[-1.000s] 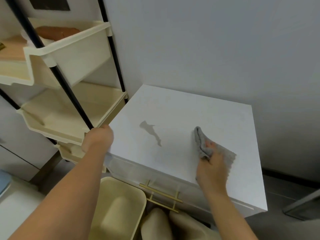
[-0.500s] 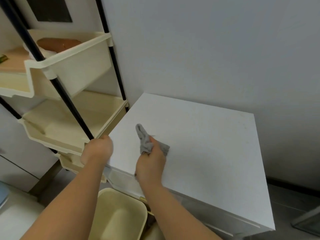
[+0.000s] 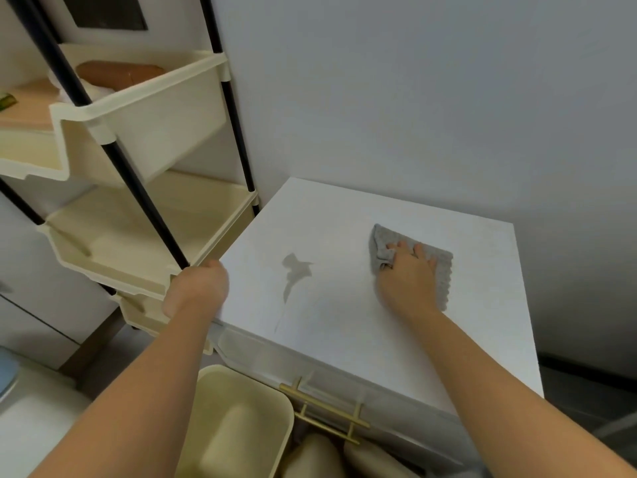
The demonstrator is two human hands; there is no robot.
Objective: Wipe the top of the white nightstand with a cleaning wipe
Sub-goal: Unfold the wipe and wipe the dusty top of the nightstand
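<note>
Right grip [image 3: 408,277] pressing wipe [image 3: 443,274], left grip [image 3: 198,289] clasping nightstand [image 3: 344,322]

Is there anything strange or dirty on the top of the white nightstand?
Yes. A grey mark lies on the left middle of the nightstand top, with a thin streak running toward the front edge. It looks like a wet smear or stain. The cloth under the right hand lies apart from it.

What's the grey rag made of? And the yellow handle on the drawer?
The grey rag looks like soft cloth, maybe microfibre: it bunches into folds under the right hand and its edge is wavy. The handle looks like metal with a gold finish, thin and straight; painted plastic is possible.
</note>
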